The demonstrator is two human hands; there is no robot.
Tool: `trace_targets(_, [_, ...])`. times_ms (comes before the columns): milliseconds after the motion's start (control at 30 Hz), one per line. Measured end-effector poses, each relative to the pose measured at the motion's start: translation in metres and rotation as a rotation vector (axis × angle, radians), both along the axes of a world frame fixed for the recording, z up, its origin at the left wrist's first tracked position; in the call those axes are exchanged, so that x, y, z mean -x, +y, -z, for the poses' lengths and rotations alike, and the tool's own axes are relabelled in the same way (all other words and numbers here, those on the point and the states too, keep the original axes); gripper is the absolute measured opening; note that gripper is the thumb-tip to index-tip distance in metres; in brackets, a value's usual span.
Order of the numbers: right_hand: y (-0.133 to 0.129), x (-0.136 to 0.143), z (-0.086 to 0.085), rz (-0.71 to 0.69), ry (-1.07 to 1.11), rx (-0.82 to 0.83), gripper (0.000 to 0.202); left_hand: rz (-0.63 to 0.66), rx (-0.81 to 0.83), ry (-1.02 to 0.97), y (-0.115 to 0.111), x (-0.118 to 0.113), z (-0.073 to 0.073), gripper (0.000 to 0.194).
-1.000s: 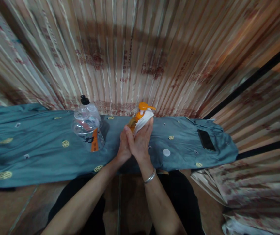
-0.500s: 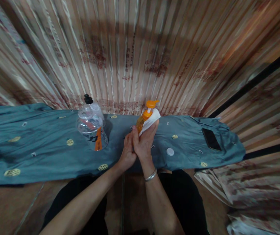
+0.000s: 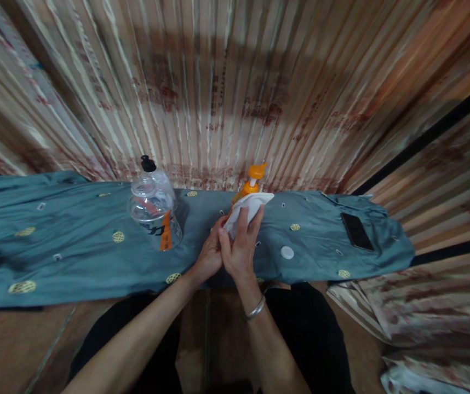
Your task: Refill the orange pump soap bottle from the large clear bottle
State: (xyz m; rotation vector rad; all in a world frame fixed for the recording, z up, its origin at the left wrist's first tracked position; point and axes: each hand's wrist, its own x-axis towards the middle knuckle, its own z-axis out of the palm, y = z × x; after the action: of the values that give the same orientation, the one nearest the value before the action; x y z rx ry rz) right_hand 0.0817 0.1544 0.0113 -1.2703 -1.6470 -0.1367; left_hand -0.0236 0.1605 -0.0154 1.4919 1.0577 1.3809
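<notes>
An orange pump bottle [image 3: 250,187] leans to the right above the cloth-covered table, its lower part hidden by a white cloth or tissue and my hands. My left hand [image 3: 211,253] is closed round the bottle's lower end. My right hand [image 3: 241,244] presses the white cloth [image 3: 249,207] against the bottle's front, fingers bent over it. The two hands touch near the bottle's base. To the left stand a clear plastic jar [image 3: 155,221] with an orange and black label and, behind it, a clear bottle with a black pump top [image 3: 148,163].
A teal patterned cloth [image 3: 87,246] covers the long narrow table. On it lie a round white lid [image 3: 287,252] and, farther right, a black phone [image 3: 356,231]. A striped curtain [image 3: 202,87] hangs right behind the table, and black bars [image 3: 428,134] cross at the right.
The white cloth has moved from the bottle's right side across its front. My right hand's fingers now bend over the cloth, and the pump top has shifted slightly up and right.
</notes>
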Motion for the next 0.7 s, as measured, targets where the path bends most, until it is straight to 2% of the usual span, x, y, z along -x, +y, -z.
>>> trace_targets(133, [-0.006, -0.001, 0.013, -0.023, 0.014, 0.000, 0.094, 0.009, -0.031, 0.027, 0.001, 0.002, -0.002, 0.049])
trace_targets(267, [-0.014, -0.001, 0.036, -0.019, 0.020, -0.001, 0.093, 0.022, -0.029, 0.057, 0.002, 0.007, 0.001, 0.050])
trace_targets(400, [-0.020, -0.003, 0.058, -0.034, 0.091, 0.040, 0.088, 0.041, -0.005, 0.077, 0.001, 0.009, 0.003, 0.066])
trace_targets(467, [-0.019, -0.007, 0.061, -0.040, 0.145, 0.099, 0.086, 0.050, 0.003, 0.084, 0.001, 0.009, 0.002, 0.076])
trace_targets(567, [-0.008, -0.016, 0.047, -0.045, 0.207, 0.154, 0.087, 0.060, -0.002, 0.094, 0.000, 0.009, -0.001, 0.080])
trace_targets(700, [0.018, -0.031, 0.003, -0.119, 0.280, 0.059, 0.087, 0.069, -0.016, 0.104, -0.002, 0.007, -0.002, 0.078])
